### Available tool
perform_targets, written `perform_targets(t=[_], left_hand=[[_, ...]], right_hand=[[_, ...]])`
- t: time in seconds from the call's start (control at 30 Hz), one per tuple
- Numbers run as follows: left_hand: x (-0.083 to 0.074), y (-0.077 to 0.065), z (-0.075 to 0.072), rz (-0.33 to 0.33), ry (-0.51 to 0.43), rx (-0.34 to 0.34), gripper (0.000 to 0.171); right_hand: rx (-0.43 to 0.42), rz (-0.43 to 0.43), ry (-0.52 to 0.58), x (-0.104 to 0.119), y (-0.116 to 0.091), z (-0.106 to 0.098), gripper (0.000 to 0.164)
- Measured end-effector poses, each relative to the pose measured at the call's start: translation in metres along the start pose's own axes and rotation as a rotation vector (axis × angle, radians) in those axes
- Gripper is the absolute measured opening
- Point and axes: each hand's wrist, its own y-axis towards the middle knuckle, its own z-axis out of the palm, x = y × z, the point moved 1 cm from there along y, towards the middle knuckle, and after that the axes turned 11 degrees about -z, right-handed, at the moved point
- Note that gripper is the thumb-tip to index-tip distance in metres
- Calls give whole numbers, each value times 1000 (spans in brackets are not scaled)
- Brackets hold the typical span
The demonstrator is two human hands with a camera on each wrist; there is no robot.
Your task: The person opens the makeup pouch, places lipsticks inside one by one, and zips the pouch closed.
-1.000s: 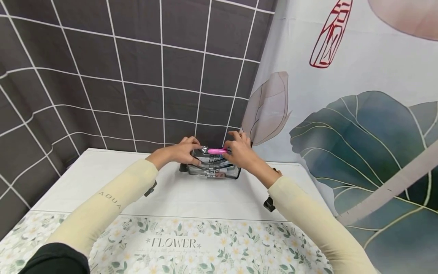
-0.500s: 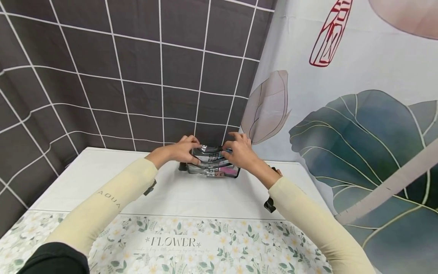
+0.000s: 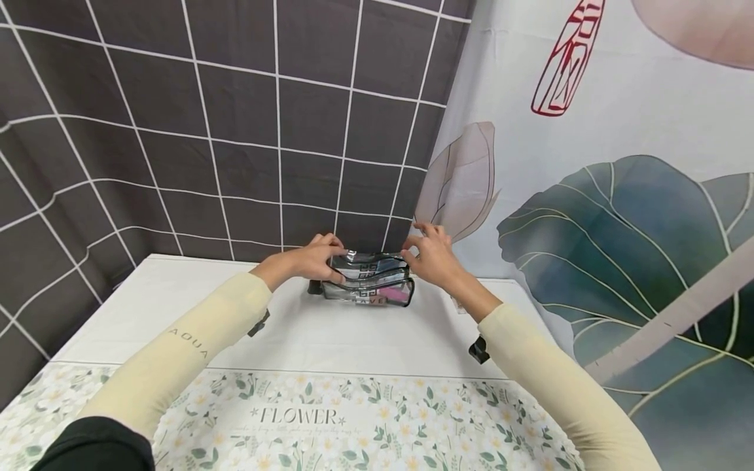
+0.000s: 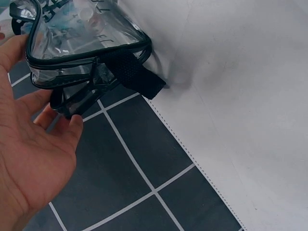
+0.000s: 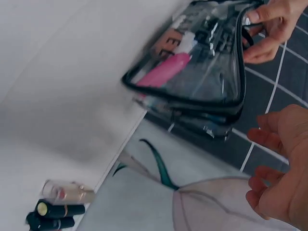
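A clear zip pouch (image 3: 368, 288) with black piping and dark lettering stands on the white tabletop. My left hand (image 3: 312, 260) grips its upper left end, thumb in front and fingers behind; in the left wrist view the left hand (image 4: 38, 134) is at the black strap end. Inside the pouch lies a slim pink item (image 5: 166, 70), its exact kind unclear through the plastic. My right hand (image 3: 432, 256) is beside the pouch's right end, holding nothing. In the right wrist view, the right hand (image 5: 281, 166) has loosely bent fingers, apart from the pouch.
Several small cosmetic tubes, one a dark tube (image 5: 62, 210), lie on the table at the right, mostly behind the right forearm in the head view. A grey gridded cloth (image 3: 235, 144) hangs behind. A floral mat (image 3: 306, 451) covers the table's front.
My right hand held the pink item above the pouch, then released it inside. It has since moved right, away from the opening. My left hand keeps its grip on the pouch.
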Motion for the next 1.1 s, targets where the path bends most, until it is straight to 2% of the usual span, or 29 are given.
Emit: perform_targets(t=[0.27,0.4,0.53,0.73,0.8,0.97,1.1], left_hand=[[0,1,1,0,14,-17,85],[0,1,1,-4,9,-15,85],[-1,0,1,-13,2,-4,84],[-1,0,0,-9,10,1,84],[0,0,0,-8,12,5,84],[0,1,0,-10,10,15,84],[1,0,0,-10,7,7,84]], right_hand=[[3,106,-8,-38,-21,-8,24],[42,179,-29,-60,-36,-7,27],[125,263,-51,-80,-52,-6,31],[271,396,-67,-106,-74,-6,21],[325,433,-76,-113,-81,-7,26],[457,496,-128,-124,-93,-6,29],[519,523,-178,-128,-96,-5,33]])
